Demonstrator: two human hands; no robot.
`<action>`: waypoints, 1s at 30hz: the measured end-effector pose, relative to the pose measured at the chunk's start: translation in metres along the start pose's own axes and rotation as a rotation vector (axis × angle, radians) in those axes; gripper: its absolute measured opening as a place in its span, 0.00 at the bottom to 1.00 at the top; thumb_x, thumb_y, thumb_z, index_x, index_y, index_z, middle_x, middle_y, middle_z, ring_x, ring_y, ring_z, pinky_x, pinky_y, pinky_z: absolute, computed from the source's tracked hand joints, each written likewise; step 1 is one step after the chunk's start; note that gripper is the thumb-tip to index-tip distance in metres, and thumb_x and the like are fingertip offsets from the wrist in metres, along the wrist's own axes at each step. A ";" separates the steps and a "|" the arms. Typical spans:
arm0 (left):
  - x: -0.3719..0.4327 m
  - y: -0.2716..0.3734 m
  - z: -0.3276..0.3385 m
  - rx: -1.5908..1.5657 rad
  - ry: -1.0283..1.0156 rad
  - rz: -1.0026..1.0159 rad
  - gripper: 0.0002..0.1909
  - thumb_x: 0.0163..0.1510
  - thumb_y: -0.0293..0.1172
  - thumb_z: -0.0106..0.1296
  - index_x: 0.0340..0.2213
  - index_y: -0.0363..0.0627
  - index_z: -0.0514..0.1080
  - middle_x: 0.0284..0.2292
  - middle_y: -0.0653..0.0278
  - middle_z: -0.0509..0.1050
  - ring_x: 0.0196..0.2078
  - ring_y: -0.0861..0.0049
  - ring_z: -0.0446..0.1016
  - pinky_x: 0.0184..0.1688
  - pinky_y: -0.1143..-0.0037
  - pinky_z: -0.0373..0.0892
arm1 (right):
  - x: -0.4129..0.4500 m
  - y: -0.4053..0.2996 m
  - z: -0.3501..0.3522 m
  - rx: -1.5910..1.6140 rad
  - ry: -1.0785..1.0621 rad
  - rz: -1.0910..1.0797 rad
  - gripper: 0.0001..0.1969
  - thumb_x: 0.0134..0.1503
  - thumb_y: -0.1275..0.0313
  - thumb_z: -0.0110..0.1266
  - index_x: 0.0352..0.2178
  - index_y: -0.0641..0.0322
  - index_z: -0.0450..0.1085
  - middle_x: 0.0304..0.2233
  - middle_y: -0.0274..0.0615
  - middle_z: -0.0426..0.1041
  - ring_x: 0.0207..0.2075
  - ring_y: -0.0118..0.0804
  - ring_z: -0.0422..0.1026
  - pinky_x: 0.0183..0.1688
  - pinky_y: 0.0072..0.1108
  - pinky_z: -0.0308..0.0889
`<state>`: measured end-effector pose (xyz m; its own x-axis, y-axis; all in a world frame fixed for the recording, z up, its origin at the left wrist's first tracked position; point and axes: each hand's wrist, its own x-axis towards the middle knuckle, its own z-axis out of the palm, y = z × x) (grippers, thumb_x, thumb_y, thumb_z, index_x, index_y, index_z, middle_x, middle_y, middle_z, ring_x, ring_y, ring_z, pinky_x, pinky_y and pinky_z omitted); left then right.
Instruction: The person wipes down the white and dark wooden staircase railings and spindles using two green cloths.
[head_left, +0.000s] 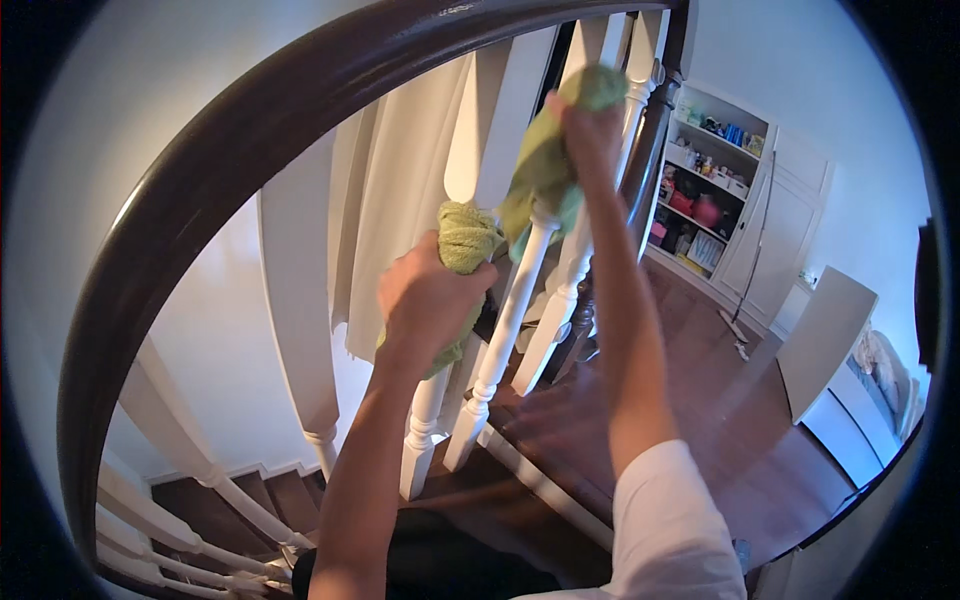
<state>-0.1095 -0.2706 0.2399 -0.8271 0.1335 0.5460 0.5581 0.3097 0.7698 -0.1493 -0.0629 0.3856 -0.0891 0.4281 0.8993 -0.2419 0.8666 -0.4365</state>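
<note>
My left hand is closed around a green cloth, which is wrapped about a white turned baluster of the stair railing. Farther right and higher, my right hand grips another length of green cloth, blurred by motion. This cloth hangs over the upper part of a neighbouring white baluster and hides it there. Whether the two green pieces are joined cannot be seen. The dark glossy wooden handrail curves above and to the left of both hands.
Dark stairs descend at the lower left behind more balusters. A pale curtain hangs beyond the railing. At right stand a filled white shelf cabinet, a long-handled mop and a pale panel on the reddish-brown floor.
</note>
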 end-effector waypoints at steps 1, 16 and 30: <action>0.001 -0.005 -0.002 -0.001 0.012 -0.004 0.22 0.37 0.46 0.57 0.31 0.44 0.71 0.27 0.54 0.75 0.33 0.59 0.74 0.38 0.66 0.67 | -0.032 0.009 0.004 0.011 -0.035 0.056 0.32 0.35 0.61 0.63 0.40 0.66 0.59 0.35 0.55 0.70 0.39 0.52 0.71 0.43 0.35 0.64; -0.002 -0.008 -0.005 -0.033 0.037 -0.010 0.20 0.37 0.46 0.57 0.32 0.47 0.71 0.26 0.55 0.75 0.31 0.58 0.74 0.37 0.66 0.68 | 0.092 -0.023 0.017 0.297 -0.171 -0.065 0.20 0.34 0.64 0.65 0.27 0.69 0.71 0.25 0.46 0.73 0.27 0.40 0.73 0.32 0.26 0.68; -0.004 -0.011 0.003 -0.008 0.095 0.027 0.19 0.38 0.44 0.56 0.30 0.45 0.71 0.24 0.56 0.75 0.29 0.59 0.74 0.36 0.66 0.68 | -0.020 -0.002 -0.014 0.744 -0.362 0.292 0.20 0.38 0.65 0.61 0.33 0.64 0.66 0.26 0.39 0.68 0.25 0.33 0.69 0.30 0.24 0.66</action>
<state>-0.1127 -0.2714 0.2282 -0.8021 0.0519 0.5949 0.5808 0.2998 0.7569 -0.1337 -0.0697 0.3682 -0.5163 0.3897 0.7626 -0.7177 0.2889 -0.6336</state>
